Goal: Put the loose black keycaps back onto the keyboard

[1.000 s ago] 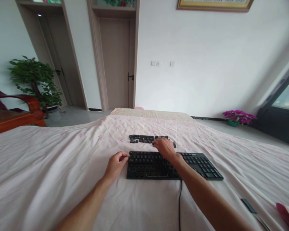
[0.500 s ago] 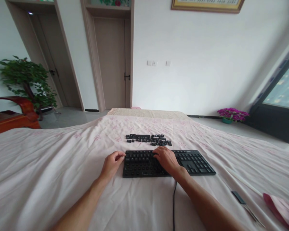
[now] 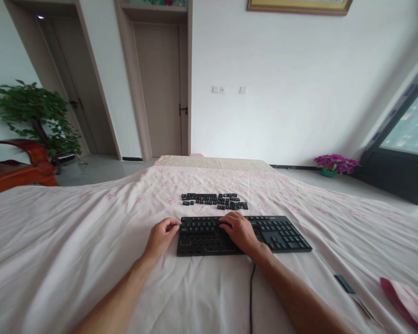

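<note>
A black keyboard [image 3: 216, 251] lies on the pale cloth, with keycaps on its upper rows and right-hand blocks. Its lower left rows show bare key sockets. At its upper left corner, my left hand [image 3: 162, 234] is closed in a pinch on the edge. My right hand [image 3: 240, 231] rests over the middle of the upper rows, fingers bent and pressed together; whatever lies under the fingertips is hidden. Beyond the keyboard, several loose black keycaps [image 3: 206, 201] lie in uneven rows, a long bar-shaped one among them.
A black cable [image 3: 251, 292] runs from the keyboard toward me. On the right lie a dark-handled tool [image 3: 344, 284] with thin metal prongs and a pink cloth item [image 3: 404, 301]. The floral cloth [image 3: 107, 241] has folds. Farther off stand a potted plant [image 3: 35, 111] and purple flowers [image 3: 336, 163].
My right hand has shifted very slightly left along the upper key rows. The left hand stays at the keyboard's corner, and the view has tilted a little.
</note>
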Motion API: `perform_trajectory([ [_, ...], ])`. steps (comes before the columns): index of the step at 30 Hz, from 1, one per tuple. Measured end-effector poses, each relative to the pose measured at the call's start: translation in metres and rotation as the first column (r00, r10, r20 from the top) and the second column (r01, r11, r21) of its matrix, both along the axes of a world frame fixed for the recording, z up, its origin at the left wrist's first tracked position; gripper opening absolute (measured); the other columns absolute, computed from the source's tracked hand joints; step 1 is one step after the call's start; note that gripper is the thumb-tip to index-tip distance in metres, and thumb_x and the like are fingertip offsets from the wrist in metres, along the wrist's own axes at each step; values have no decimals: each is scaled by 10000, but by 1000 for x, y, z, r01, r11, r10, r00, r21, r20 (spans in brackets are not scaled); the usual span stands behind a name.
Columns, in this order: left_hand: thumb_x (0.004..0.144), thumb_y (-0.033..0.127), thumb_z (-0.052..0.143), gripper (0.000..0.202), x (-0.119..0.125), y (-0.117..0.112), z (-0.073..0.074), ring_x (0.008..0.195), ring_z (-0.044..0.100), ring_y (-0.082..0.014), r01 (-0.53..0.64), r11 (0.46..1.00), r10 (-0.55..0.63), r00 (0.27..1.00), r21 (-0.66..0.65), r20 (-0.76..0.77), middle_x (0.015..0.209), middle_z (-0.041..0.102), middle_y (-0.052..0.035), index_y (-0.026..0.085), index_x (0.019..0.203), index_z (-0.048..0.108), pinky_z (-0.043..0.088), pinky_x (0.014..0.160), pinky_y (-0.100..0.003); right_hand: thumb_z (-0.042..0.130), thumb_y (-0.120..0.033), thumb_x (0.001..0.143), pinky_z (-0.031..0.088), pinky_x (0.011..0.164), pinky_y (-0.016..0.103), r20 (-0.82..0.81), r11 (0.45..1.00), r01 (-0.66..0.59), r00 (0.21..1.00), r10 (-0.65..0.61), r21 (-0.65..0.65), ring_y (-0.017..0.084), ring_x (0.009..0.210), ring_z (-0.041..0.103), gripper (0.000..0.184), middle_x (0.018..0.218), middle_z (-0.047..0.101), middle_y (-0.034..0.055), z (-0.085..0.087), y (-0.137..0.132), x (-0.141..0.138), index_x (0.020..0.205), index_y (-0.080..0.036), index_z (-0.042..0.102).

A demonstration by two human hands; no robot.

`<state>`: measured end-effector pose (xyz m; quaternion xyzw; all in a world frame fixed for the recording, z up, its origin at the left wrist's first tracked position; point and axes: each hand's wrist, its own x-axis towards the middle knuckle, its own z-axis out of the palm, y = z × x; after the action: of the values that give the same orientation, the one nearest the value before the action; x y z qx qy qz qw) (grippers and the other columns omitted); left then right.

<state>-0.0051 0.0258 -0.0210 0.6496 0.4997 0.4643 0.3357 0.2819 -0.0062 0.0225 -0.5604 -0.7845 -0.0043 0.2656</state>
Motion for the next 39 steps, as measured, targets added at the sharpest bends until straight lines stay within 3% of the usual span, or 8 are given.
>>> perform_trajectory([
  [18,749,310,554,203,1,-1,1,780,649,-183,-8,1000,9,1000,18,-27,862,711,-35,191,862,673,487,760,-283,515,-291,894,421,865,283,33,1000,-20,999,20,7,176,938,561,192,991,664,40,-2,-4,-1,976,-234,679],
  [39,757,283,540,194,2,-3,4,796,644,-177,-4,999,6,997,33,-80,883,707,-29,191,864,674,481,783,-283,620,-287,833,451,808,294,-41,992,-66,997,71,108,179,872,581,124,911,670,22,-10,0,4,926,-252,693],
])
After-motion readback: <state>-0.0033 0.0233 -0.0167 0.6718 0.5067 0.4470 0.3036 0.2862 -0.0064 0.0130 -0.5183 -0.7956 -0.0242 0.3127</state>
